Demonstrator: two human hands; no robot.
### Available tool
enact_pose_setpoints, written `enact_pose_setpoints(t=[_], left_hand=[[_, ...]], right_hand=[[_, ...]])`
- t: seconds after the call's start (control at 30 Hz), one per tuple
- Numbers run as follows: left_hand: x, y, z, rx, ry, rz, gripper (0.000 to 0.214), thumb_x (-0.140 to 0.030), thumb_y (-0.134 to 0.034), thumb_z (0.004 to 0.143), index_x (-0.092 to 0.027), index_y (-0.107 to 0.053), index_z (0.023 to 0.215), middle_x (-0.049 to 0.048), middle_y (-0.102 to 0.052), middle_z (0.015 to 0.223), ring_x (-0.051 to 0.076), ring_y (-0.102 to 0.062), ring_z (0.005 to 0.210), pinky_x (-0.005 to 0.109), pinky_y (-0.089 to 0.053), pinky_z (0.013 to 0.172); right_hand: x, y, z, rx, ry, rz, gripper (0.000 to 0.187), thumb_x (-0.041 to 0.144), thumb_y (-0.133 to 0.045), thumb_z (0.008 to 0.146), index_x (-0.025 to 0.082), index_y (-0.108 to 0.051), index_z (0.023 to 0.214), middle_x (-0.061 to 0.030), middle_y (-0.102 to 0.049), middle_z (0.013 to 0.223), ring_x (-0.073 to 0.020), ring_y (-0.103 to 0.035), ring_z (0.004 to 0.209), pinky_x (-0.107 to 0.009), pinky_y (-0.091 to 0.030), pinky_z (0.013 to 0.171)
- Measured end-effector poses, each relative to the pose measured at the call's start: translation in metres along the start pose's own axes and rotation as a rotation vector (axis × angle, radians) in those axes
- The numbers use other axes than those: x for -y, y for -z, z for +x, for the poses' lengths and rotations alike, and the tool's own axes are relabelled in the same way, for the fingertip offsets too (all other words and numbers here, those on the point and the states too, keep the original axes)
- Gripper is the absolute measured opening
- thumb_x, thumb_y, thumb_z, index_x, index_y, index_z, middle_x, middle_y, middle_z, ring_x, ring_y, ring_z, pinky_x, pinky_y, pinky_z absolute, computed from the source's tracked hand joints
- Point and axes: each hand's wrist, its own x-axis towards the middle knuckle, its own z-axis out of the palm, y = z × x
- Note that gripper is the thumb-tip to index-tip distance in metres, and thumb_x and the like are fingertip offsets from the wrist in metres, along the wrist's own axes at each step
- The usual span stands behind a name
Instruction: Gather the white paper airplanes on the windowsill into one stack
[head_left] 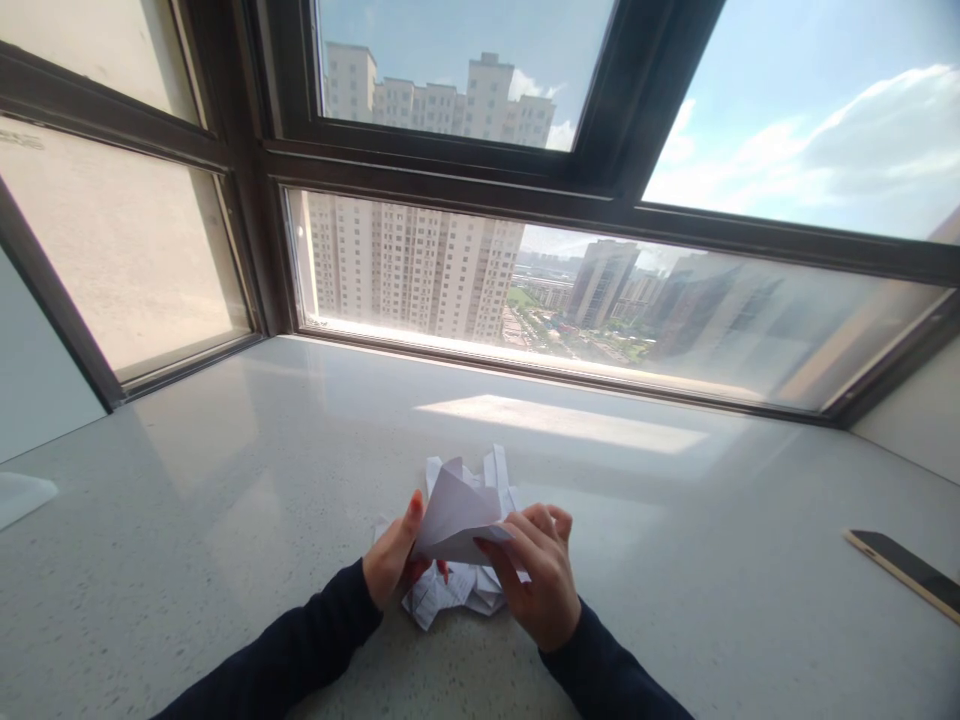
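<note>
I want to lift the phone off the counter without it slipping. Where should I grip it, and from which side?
Grip the phone across its two long edges, coming down from above. It lies flat on the counter at the far right, thin and narrow, so only the edges offer purchase. Nothing sits beside it, and both hands, left and right, are busy with folded paper.

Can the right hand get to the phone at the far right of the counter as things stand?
Probably yes: the counter between the right hand and the phone shows nothing in between, but that hand is pinching the folded paper.
</note>
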Motion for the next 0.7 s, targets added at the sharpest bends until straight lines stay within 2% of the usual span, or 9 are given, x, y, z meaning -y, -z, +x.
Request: enact_pose_setpoints(t=[0.13, 0.3, 0.37, 0.5, 0.57, 0.7], left_hand=[[-0.003, -0.002, -0.008, 0.009, -0.145, 0.248, 0.070, -0.069, -0.017, 0.067, -0.014, -0.057, 0.046, -0.0025, -0.034, 0.032, 0.007, -0.027, 0.030, 0.021, -0.022, 0.035], [-0.008, -0.008, -0.012, -0.007, -0.250, 0.348, 0.063, -0.063, -0.020, 0.072, -0.017, -0.052, 0.043, -0.0012, -0.039, 0.037, 0.010, -0.035, 0.037, 0.021, -0.027, 0.041], [-0.005, -0.009, -0.010, 0.007, -0.280, 0.359, 0.058, -0.061, -0.023, 0.073, -0.017, -0.052, 0.048, -0.0003, -0.044, 0.042, 0.011, -0.039, 0.041, 0.022, -0.030, 0.045], [0.002, -0.010, -0.008, 0.027, -0.277, 0.355, 0.041, -0.054, -0.038, 0.071, -0.017, -0.055, 0.065, -0.0014, -0.046, 0.044, 0.012, -0.041, 0.043, 0.023, -0.031, 0.047], [0.004, -0.011, -0.008, 0.016, -0.272, 0.350, 0.036, -0.051, -0.043, 0.070, -0.018, -0.056, 0.065, -0.0014, -0.046, 0.044, 0.012, -0.040, 0.042, 0.023, -0.030, 0.047], [0.003, -0.009, -0.008, 0.042, -0.228, 0.339, 0.033, -0.048, -0.041, 0.072, -0.019, -0.057, 0.068, -0.0020, -0.044, 0.041, 0.013, -0.040, 0.039, 0.024, -0.031, 0.047]], right_hand=[[0.001, -0.001, 0.000, -0.006, 0.011, -0.122, 0.018, 0.025, -0.044, 0.077, 0.021, -0.055, 0.063, 0.0021, -0.051, 0.055, -0.0130, -0.041, 0.060, -0.032, -0.021, 0.067], [0.002, -0.003, -0.002, -0.072, 0.021, -0.199, 0.017, 0.028, -0.046, 0.076, 0.023, -0.056, 0.063, 0.0027, -0.050, 0.055, -0.0128, -0.040, 0.061, -0.033, -0.018, 0.070], [0.003, -0.002, -0.001, -0.070, 0.018, -0.199, 0.016, 0.028, -0.047, 0.076, 0.023, -0.056, 0.064, 0.0028, -0.050, 0.055, -0.0130, -0.040, 0.061, -0.033, -0.019, 0.071], [0.005, -0.002, -0.001, -0.043, -0.014, -0.190, 0.015, 0.029, -0.047, 0.077, 0.023, -0.056, 0.066, 0.0024, -0.052, 0.056, -0.0136, -0.042, 0.062, -0.033, -0.020, 0.071], [0.005, -0.003, -0.002, -0.045, -0.031, -0.172, 0.014, 0.029, -0.047, 0.077, 0.023, -0.056, 0.068, 0.0024, -0.052, 0.057, -0.0139, -0.043, 0.063, -0.033, -0.020, 0.072], [0.003, -0.005, -0.005, -0.122, -0.069, -0.120, 0.013, 0.033, -0.049, 0.074, 0.022, -0.053, 0.079, 0.0013, -0.053, 0.063, -0.0151, -0.045, 0.065, -0.034, -0.023, 0.074]])
